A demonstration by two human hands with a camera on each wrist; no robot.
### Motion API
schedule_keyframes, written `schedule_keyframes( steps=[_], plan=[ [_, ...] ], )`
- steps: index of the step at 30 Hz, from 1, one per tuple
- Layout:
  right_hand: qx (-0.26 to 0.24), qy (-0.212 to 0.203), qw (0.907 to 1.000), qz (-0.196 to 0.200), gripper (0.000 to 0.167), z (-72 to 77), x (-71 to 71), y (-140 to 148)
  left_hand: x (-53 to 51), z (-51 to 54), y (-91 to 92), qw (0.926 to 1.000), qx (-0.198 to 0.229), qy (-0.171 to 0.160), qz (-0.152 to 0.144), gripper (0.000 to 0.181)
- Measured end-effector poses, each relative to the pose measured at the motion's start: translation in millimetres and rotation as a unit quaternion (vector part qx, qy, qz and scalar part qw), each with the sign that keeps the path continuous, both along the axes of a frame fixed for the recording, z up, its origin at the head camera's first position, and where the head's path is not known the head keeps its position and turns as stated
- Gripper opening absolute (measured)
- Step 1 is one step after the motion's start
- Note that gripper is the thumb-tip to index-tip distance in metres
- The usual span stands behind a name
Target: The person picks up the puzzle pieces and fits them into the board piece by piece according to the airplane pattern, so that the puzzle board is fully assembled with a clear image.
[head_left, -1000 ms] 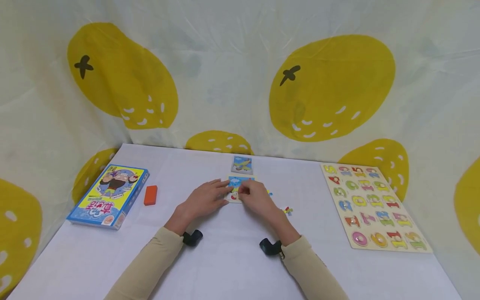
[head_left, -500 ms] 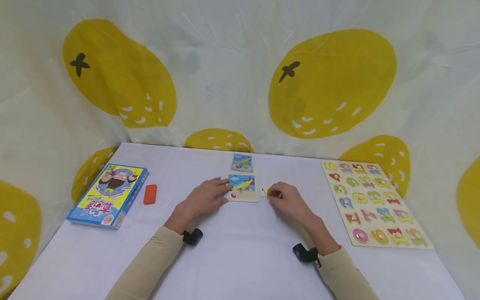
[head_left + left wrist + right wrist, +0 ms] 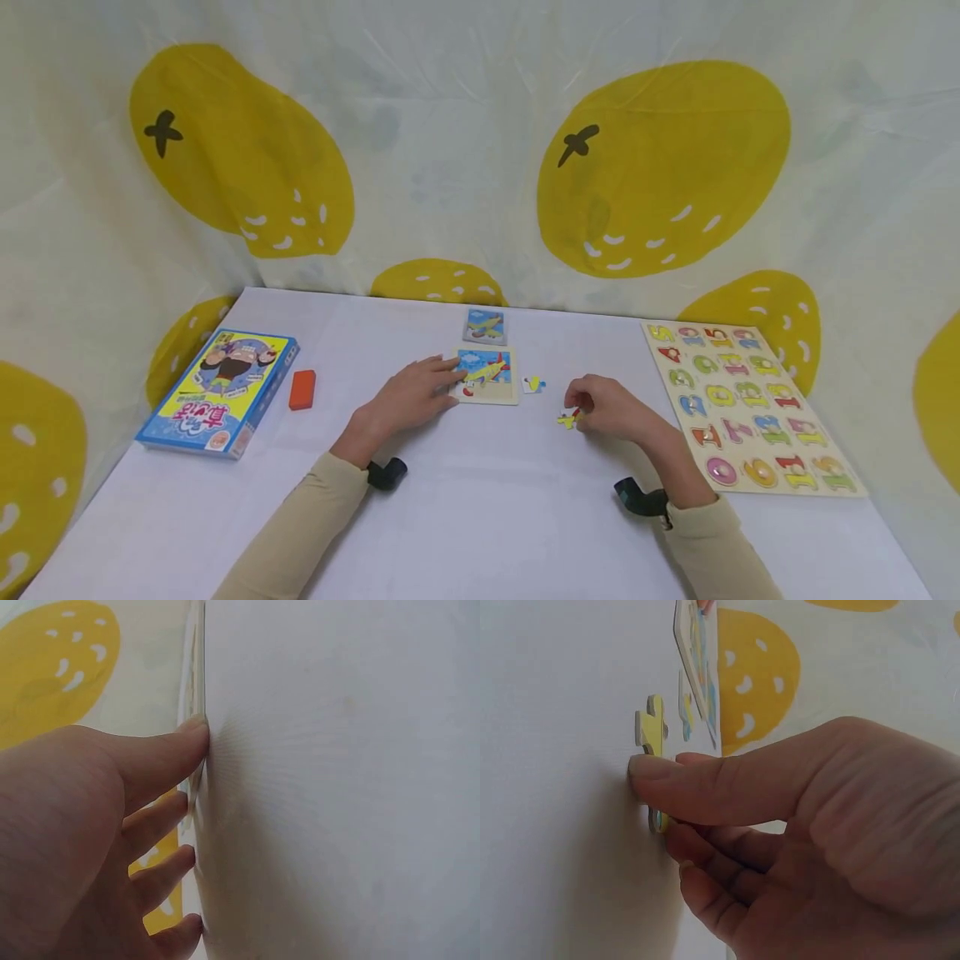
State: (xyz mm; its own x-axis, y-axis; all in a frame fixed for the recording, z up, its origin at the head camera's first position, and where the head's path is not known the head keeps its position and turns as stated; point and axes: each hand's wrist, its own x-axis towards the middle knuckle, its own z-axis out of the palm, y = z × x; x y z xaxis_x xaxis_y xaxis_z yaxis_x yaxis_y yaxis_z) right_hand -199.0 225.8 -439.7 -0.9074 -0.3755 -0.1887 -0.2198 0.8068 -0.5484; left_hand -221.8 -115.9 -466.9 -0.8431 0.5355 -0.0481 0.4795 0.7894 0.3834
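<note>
In the head view, my left hand (image 3: pixel 420 389) rests its fingertips on the left edge of a puzzle board (image 3: pixel 487 398) with a yellow aeroplane picture. The left wrist view has the left thumb (image 3: pixel 169 761) at the board's thin edge, its fingers loosely bent. Further right, my right hand (image 3: pixel 618 410) pinches a yellow and red jigsaw piece (image 3: pixel 567 419) between thumb and fingers, at the table surface. Seen from the right wrist, this jigsaw piece (image 3: pixel 652 727) is partly covered by the thumb. Another jigsaw piece (image 3: pixel 533 384) lies just right of the board.
Behind the board lies a small aeroplane picture card (image 3: pixel 485 326). A wooden number board (image 3: pixel 750 408) is at the right. On the left are a blue and yellow box (image 3: pixel 219 392) and an orange-red block (image 3: pixel 302 390). A fruit-print cloth (image 3: pixel 450 167) hangs behind the table.
My right hand has moved rightward from the puzzle board, past the loose piece beside it, to the jigsaw piece further right. My left hand has stayed at the board's left edge.
</note>
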Motion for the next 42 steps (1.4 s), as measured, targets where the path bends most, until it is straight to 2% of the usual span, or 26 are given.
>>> schedule_keyframes(
  steps=[8,16,20,24,27,32,38,42],
  plan=[
    [-0.019,0.002,0.9998,0.005,0.029,-2.5,1.4,-0.5,1.9,1.9,0.3,1.0,0.003,-0.001,0.004,0.052],
    [-0.026,-0.014,0.9993,0.024,0.023,5.2,2.7,-1.6,2.2,3.8,0.0,1.0,0.004,-0.002,0.004,0.052],
    [-0.041,-0.019,0.999,0.005,0.018,3.4,-0.9,-5.8,0.7,3.8,0.0,1.0,0.009,0.003,-0.002,0.052],
    [-0.085,0.001,0.9963,-0.014,0.024,-1.8,-3.6,-14.2,0.5,3.1,0.0,0.9999,0.013,0.0,-0.002,0.051],
    [-0.116,0.011,0.9925,-0.037,0.025,-5.1,-4.4,-25.0,1.0,3.0,-0.5,0.9999,0.012,-0.001,-0.002,0.052],
    [-0.164,0.005,0.9827,-0.087,0.014,-8.5,-7.3,-48.7,-0.1,-0.4,-3.0,0.9999,0.006,0.009,-0.003,0.052],
    [-0.184,0.008,0.9775,-0.103,0.012,-10.7,-11.9,-70.8,-1.2,-2.0,-3.1,0.9999,0.013,0.003,-0.006,0.052],
    [-0.196,0.016,0.973,-0.12,0.019,-15.9,-14.4,-81.2,-2.2,-3.0,-2.0,0.9999,0.011,-0.001,-0.006,0.052]
  ],
)
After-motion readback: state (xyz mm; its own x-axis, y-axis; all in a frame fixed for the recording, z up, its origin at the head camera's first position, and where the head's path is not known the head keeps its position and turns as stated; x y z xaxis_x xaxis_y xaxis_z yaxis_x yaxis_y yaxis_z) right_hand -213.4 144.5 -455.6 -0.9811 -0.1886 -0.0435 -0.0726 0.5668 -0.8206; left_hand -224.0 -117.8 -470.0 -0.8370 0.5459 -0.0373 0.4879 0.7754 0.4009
